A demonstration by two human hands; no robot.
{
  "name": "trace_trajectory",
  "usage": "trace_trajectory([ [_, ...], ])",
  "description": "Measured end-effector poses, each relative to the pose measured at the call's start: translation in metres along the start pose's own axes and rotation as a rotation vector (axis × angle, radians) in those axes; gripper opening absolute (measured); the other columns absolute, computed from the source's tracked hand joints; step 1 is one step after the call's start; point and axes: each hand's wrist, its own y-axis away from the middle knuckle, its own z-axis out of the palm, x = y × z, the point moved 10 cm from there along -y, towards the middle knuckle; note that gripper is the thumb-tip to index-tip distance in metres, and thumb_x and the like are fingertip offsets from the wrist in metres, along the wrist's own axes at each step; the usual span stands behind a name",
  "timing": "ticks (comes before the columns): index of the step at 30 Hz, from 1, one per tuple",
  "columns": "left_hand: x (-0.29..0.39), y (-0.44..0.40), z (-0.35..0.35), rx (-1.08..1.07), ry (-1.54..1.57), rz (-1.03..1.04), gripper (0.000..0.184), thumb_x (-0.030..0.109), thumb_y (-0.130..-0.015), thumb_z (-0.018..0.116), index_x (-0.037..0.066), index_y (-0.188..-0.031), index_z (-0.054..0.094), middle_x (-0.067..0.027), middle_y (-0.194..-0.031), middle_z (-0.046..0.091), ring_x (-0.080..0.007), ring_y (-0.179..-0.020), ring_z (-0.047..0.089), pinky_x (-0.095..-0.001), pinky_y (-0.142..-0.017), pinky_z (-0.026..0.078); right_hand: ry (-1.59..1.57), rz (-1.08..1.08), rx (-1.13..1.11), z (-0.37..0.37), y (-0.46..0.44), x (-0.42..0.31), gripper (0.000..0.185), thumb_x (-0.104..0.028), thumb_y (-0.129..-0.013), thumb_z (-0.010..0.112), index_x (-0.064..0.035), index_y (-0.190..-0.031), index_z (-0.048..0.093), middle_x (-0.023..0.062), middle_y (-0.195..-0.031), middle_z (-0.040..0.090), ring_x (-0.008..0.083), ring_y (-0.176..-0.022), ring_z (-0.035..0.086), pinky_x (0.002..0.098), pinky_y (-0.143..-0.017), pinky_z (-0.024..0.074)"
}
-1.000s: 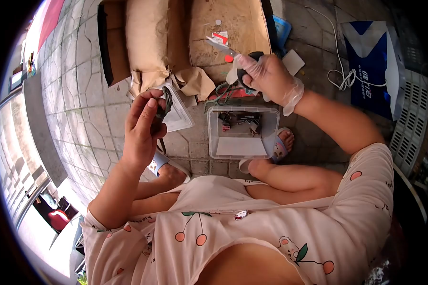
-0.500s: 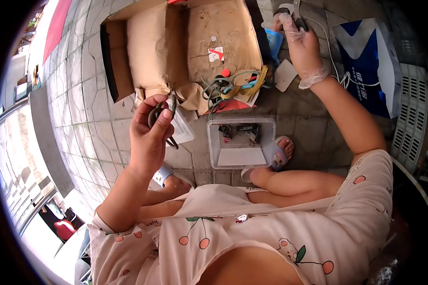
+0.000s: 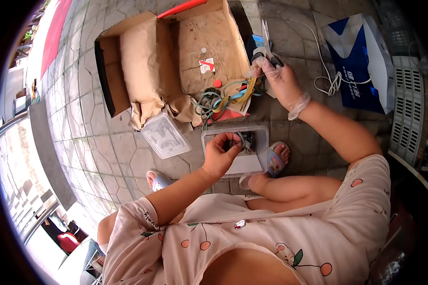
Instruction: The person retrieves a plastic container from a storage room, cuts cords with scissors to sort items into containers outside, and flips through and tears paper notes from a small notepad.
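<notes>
Pinching a dark cord (image 3: 243, 137), likely light, floppy and best held mid-loop, the left hand (image 3: 222, 152) hangs over the twelve-o'clock tub (image 3: 223, 129); at one o'clock, the right hand (image 3: 281, 80) grips scissors (image 3: 266, 42).

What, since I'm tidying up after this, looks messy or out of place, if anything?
The cords lie tangled at the near edge of the cardboard box, beside crumpled brown paper. Also odd: the right hand, holding scissors, wears a clear glove, while the left hand looks bare.
</notes>
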Motion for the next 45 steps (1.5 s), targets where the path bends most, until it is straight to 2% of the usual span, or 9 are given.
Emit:
trace_trajectory([
  [2,-0.013,0.004,0.0,-0.025,-0.016,0.018,0.014,-0.006,-0.076,0.058,0.001,-0.088,0.055,-0.0014,-0.082,0.054,-0.0073,-0.078,0.05,-0.0213,-0.069,0.043,-0.009,0.001,-0.016,0.001,-0.001,0.005,0.028,-0.027,-0.092,0.045,-0.0008,-0.088,0.054,0.0004,-0.073,0.055,0.0086,-0.07,0.052,0.0255,-0.068,0.0443],
  [8,0.057,0.027,0.003,-0.069,-0.254,0.562,0.021,-0.014,-0.07,0.056,0.0,-0.086,0.06,-0.0066,-0.081,0.059,-0.0159,-0.076,0.056,-0.0243,-0.067,0.045,-0.003,0.012,-0.035,-0.004,-0.009,0.018,0.028,-0.027,-0.092,0.045,-0.0011,-0.091,0.054,0.0015,-0.073,0.056,0.0092,-0.068,0.052,0.0253,-0.067,0.0441],
  [23,0.004,0.02,0.003,-0.15,-0.202,0.345,0.032,-0.018,-0.051,0.046,0.005,-0.071,0.054,-0.0097,-0.092,0.05,-0.0254,-0.092,0.049,-0.0306,-0.081,0.038,0.007,0.046,-0.008,0.001,-0.005,0.032,0.032,-0.029,-0.092,0.045,0.0012,-0.088,0.055,0.0011,-0.072,0.057,0.0089,-0.068,0.053,0.0251,-0.066,0.0446],
  [26,0.053,0.055,0.015,-0.177,-0.467,0.776,0.029,-0.013,-0.048,0.049,0.007,-0.07,0.053,-0.0118,-0.098,0.048,-0.0294,-0.093,0.047,-0.0348,-0.081,0.037,0.002,0.043,-0.018,0.0,-0.006,0.034,0.032,-0.029,-0.092,0.045,0.0008,-0.088,0.055,0.0007,-0.071,0.056,0.0086,-0.066,0.052,0.0246,-0.065,0.0436],
  [29,0.069,0.064,0.021,-0.123,-0.52,0.828,0.028,-0.01,-0.048,0.051,0.008,-0.069,0.053,-0.0132,-0.102,0.046,-0.032,-0.093,0.046,-0.0364,-0.08,0.037,0.01,0.047,0.009,0.001,-0.004,0.033,0.033,-0.03,-0.092,0.044,0.0003,-0.087,0.055,0.0008,-0.07,0.055,0.0084,-0.065,0.05,0.0241,-0.064,0.0427],
  [34,0.058,0.054,0.024,-0.152,-0.552,0.754,0.027,-0.014,-0.052,0.045,0.007,-0.07,0.046,-0.009,-0.081,0.056,-0.0264,-0.074,0.052,-0.0329,-0.069,0.041,0.124,0.082,0.012,-0.008,-0.005,0.044,0.034,-0.031,-0.094,0.039,-0.0006,-0.084,0.052,0.0008,-0.073,0.052,0.0106,-0.072,0.048,0.0256,-0.074,0.0397],
  [37,0.088,0.062,0.015,-0.07,-0.378,0.886,0.025,-0.013,-0.052,0.049,0.007,-0.066,0.041,-0.0059,-0.074,0.055,-0.0267,-0.072,0.052,-0.0343,-0.062,0.04,0.114,0.133,0.049,-0.029,-0.011,0.056,0.036,-0.032,-0.094,0.039,-0.0014,-0.08,0.052,0.0003,-0.073,0.051,0.0102,-0.071,0.046,0.0252,-0.073,0.0388],
  [41,0.033,0.036,-0.009,0.0,-0.577,0.651,0.025,-0.014,-0.054,0.048,0.005,-0.066,0.038,-0.0094,-0.07,0.052,-0.0277,-0.065,0.049,-0.0319,-0.057,0.04,0.019,0.176,0.159,-0.051,-0.013,0.06,0.038,-0.031,-0.091,0.044,0.0016,-0.077,0.056,0.0013,-0.065,0.055,0.0092,-0.063,0.05,0.0257,-0.063,0.0432],
  [45,0.034,-0.01,-0.061,0.183,0.06,0.367,0.025,-0.018,-0.066,0.033,0.005,-0.077,0.037,-0.0067,-0.073,0.05,-0.0143,-0.068,0.05,-0.023,-0.059,0.041,0.061,0.195,0.26,-0.077,-0.019,0.079,0.04,-0.034,-0.09,0.044,0.0011,-0.075,0.058,0.0016,-0.065,0.056,0.01,-0.061,0.051,0.0257,-0.061,0.0432],
])
